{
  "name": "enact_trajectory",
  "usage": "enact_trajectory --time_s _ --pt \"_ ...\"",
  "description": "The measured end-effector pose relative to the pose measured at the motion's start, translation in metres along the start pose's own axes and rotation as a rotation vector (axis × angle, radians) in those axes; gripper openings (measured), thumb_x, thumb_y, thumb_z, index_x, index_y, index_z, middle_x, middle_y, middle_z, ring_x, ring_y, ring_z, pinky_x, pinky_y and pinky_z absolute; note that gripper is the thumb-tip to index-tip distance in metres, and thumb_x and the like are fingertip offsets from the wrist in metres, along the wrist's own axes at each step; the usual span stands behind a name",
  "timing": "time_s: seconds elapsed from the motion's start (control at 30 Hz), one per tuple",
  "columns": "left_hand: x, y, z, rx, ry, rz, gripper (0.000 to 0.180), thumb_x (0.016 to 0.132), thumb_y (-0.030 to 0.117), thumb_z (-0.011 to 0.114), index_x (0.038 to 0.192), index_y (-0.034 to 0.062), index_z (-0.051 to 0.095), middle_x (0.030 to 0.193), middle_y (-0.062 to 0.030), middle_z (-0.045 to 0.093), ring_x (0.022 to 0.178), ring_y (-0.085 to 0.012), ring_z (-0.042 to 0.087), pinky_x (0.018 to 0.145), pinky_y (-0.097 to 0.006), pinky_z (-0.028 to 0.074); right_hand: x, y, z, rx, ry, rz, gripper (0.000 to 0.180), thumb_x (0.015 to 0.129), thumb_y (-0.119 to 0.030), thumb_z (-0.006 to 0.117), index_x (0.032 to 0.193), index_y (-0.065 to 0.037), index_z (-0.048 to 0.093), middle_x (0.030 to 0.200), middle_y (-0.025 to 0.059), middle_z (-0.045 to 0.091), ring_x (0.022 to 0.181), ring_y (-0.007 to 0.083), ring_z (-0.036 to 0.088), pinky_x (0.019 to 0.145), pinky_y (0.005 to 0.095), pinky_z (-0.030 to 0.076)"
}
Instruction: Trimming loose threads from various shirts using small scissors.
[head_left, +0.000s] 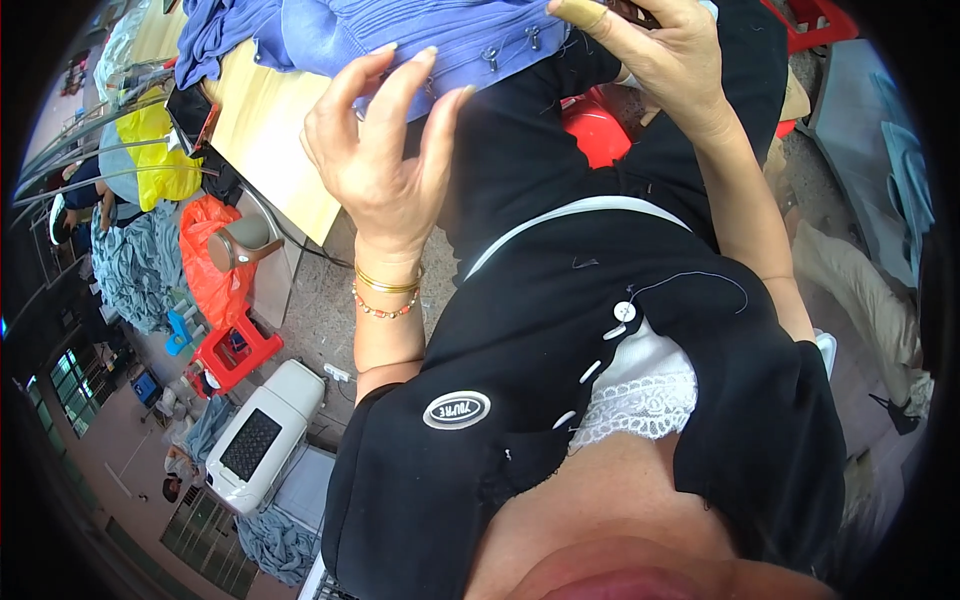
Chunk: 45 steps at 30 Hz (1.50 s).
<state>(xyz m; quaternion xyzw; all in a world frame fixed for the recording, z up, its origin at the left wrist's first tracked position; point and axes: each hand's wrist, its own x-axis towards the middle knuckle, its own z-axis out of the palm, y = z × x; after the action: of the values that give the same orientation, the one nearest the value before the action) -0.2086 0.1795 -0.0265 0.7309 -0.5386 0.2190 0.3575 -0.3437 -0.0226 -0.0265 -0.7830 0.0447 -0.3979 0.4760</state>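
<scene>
A blue garment [400, 35] with small metal fasteners along its edge lies on a pale wooden table [265, 130] in front of me. My left hand [385, 160], with gold and beaded bracelets at the wrist, bends its fingers over the garment's near edge and grips the cloth. My right hand [655, 60] is further right at the top of the view and pinches the same edge near the fasteners. One of its fingertips is wrapped in tan tape. Something small and dark shows at its fingertips; I cannot tell what it is. My black top fills the lower view.
Yellow cloth [155, 150] and an orange bag [210, 265] sit left of the table, with a grey cloth pile [135, 270] beyond. A small red stool [235, 350] and a white machine [260, 435] stand on the floor. A red plastic seat [595, 130] is under me.
</scene>
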Motion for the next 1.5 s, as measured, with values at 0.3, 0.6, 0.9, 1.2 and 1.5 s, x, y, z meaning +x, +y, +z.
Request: enact_trajectory --time_s 0.3,0.6,0.9,1.2,1.5 --pt "0.006 -0.002 0.006 0.011 0.018 0.054 0.022 0.075 0.015 0.083 0.095 0.0142 0.075 0.105 -0.0022 0.065 0.093 -0.0195 0.055 0.085 -0.032 0.039 -0.015 0.013 0.008 -0.045 -0.04 0.044 0.032 0.081 -0.003 0.08 0.112 0.0 0.071 0.083 0.0032 0.057 0.07 0.0108 0.052 0.061 0.0244 0.041" --pt "0.022 0.024 0.018 0.205 -0.091 0.053 0.026 0.074 0.032 0.085 0.096 0.0223 0.078 0.121 -0.0017 0.062 0.101 -0.0211 0.054 0.092 -0.034 0.037 -0.02 0.004 -0.007 -0.031 -0.027 0.082 0.032 0.081 -0.003 0.079 0.112 0.0 0.07 0.084 0.0043 0.059 0.072 0.0123 0.055 0.062 0.0254 0.043" --pt "0.018 0.017 0.023 -0.037 -0.009 -0.097 0.006 0.083 0.015 0.076 0.088 0.0121 0.073 0.112 -0.0016 0.065 0.1 -0.022 0.052 0.091 -0.034 0.036 -0.02 0.002 -0.004 -0.034 -0.046 0.01 0.033 0.08 -0.003 0.079 0.112 0.0 0.071 0.083 0.0064 0.06 0.072 0.0165 0.056 0.065 0.0283 0.045" --pt "0.017 0.017 0.028 -0.268 0.065 -0.233 0.008 0.088 0.014 0.073 0.092 0.0087 0.069 0.112 -0.0053 0.065 0.099 -0.0208 0.052 0.092 -0.032 0.037 -0.013 0.003 0.007 -0.145 -0.13 -0.102 0.031 0.08 -0.01 0.08 0.108 -0.001 0.073 0.081 0.0099 0.062 0.069 0.0214 0.061 0.06 0.0311 0.047" --pt "0.013 0.014 0.029 -0.268 0.128 -0.234 0.009 0.09 0.012 0.071 0.094 0.0061 0.067 0.121 -0.0113 0.06 0.109 -0.0257 0.052 0.095 -0.036 0.039 -0.008 0.01 0.011 -0.128 -0.117 -0.18 0.024 0.081 -0.009 0.079 0.103 -0.001 0.074 0.08 0.0098 0.062 0.067 0.0207 0.061 0.059 0.0306 0.047"
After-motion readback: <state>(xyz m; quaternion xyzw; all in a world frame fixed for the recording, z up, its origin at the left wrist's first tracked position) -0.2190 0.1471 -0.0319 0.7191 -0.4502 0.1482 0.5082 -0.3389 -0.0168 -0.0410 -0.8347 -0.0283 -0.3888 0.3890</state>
